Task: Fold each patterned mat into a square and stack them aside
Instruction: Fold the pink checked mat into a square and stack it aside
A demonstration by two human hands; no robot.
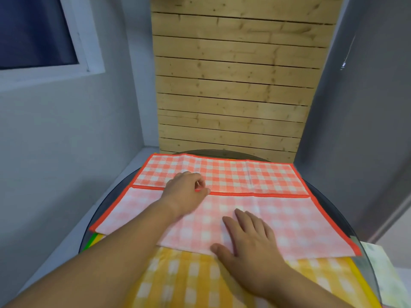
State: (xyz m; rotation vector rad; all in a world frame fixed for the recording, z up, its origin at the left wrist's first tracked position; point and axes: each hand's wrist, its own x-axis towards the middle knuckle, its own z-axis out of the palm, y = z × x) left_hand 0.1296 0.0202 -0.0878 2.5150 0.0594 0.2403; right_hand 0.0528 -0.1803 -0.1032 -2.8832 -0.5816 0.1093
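Red checked mat (278,218) lies half-folded; left hand (185,192) seemingly pinches its folded red edge, right hand (246,238) presses flat.

Grey walls (66,134), wooden slat panel (233,85), dark window (33,32).

A single wide-angle camera sat on the person's head. It looked forward and down from close above the red-checked mat (266,178) on the round glass table (222,154) and faced the wooden slat wall (233,85) beyond the table's far edge.
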